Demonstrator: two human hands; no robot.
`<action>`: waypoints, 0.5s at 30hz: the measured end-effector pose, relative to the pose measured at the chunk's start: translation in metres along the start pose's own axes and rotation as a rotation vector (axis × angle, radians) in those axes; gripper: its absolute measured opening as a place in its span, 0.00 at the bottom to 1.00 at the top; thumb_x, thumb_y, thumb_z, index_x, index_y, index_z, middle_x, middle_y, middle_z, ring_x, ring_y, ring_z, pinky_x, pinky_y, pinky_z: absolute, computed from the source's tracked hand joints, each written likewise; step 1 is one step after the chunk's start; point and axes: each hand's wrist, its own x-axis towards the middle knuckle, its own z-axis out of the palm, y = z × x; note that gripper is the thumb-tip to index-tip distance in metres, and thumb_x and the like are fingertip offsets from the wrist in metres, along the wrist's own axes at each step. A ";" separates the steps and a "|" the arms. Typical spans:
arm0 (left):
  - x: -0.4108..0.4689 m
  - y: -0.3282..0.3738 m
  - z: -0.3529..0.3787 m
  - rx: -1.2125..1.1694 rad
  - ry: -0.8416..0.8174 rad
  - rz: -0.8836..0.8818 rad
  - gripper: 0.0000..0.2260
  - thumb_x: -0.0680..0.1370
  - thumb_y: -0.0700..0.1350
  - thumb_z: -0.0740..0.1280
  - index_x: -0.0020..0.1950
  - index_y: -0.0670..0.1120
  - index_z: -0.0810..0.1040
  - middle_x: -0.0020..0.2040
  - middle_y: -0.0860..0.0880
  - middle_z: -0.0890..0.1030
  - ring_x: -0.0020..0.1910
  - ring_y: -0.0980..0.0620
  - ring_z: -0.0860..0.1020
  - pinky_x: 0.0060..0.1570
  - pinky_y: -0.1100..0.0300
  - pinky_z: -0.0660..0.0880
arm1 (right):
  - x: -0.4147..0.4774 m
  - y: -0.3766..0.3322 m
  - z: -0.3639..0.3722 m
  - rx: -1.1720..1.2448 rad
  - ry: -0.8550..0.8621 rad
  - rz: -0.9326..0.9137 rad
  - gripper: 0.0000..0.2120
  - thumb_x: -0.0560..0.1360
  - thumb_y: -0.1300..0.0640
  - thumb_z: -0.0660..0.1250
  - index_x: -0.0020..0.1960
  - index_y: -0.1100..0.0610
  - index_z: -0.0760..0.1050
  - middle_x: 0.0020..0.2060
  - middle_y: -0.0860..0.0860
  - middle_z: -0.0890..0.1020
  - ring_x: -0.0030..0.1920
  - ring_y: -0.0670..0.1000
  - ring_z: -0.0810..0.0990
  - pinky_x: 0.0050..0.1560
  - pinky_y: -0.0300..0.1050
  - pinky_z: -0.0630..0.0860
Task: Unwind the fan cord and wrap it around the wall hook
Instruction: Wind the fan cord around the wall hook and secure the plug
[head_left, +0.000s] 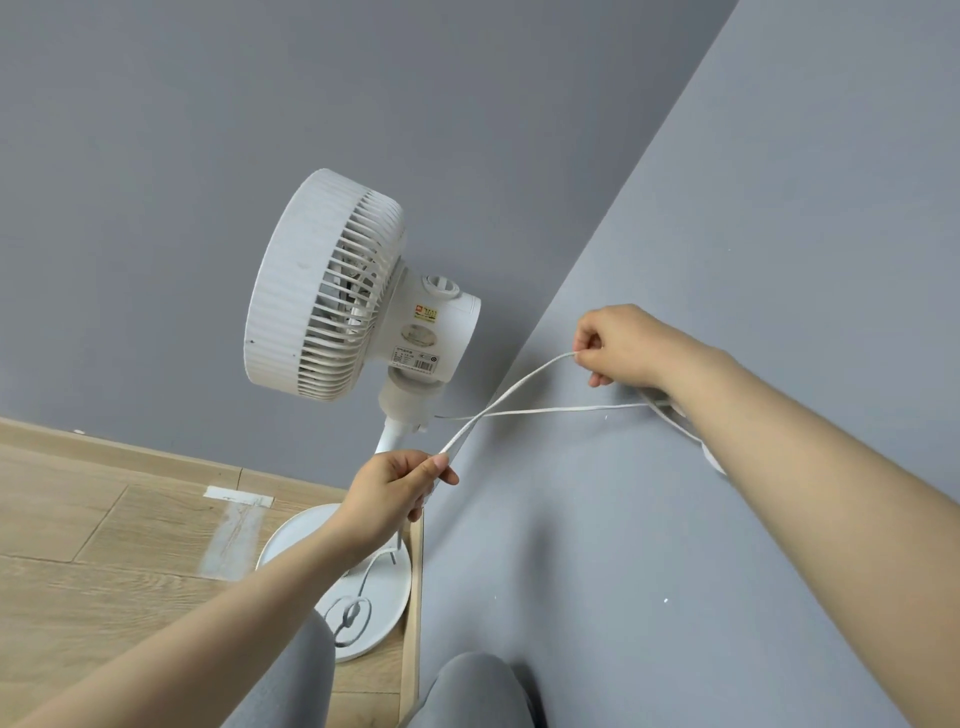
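A flat white cord (511, 387) is pinched taut between the left hand (397, 488) and right hand (621, 345), beside the ribbed plastic fan (322, 291).

Head view, downward, close in

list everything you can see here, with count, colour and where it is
fan: 1, white, standing in the corner on a round base, head facing left
cord: 1, white, stretched between both hands, crossing itself beside the fan's neck; a small coil lies on the base
hook: hidden mostly behind the right forearm, only a white edge shows on the right wall
walls: 2, grey, meeting behind the fan
floor: wood, pale, lower left, with a strip of tape
left hand: 1, pinching the cord near the fan pole
right hand: 1, pinching the cord by the right wall
knees: 2, grey trousers, bottom edge
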 end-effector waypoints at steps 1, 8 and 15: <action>0.001 0.001 0.003 0.002 -0.003 0.005 0.15 0.80 0.47 0.64 0.42 0.38 0.82 0.26 0.52 0.65 0.24 0.55 0.63 0.29 0.65 0.66 | 0.001 0.004 -0.004 -0.002 0.015 0.005 0.06 0.74 0.62 0.60 0.45 0.58 0.76 0.39 0.54 0.84 0.38 0.48 0.85 0.50 0.51 0.80; 0.004 0.007 0.013 0.048 -0.034 0.015 0.14 0.79 0.49 0.65 0.42 0.42 0.84 0.25 0.55 0.66 0.24 0.55 0.64 0.30 0.63 0.68 | -0.005 0.030 -0.028 -0.016 0.096 0.092 0.06 0.73 0.63 0.60 0.45 0.56 0.75 0.35 0.51 0.84 0.40 0.50 0.84 0.48 0.47 0.79; 0.003 0.017 0.016 0.052 -0.047 0.012 0.14 0.79 0.49 0.65 0.42 0.41 0.83 0.27 0.52 0.65 0.25 0.54 0.63 0.29 0.63 0.65 | -0.020 0.026 -0.045 -0.018 0.151 0.124 0.06 0.74 0.63 0.60 0.48 0.58 0.75 0.37 0.53 0.84 0.44 0.52 0.82 0.46 0.46 0.75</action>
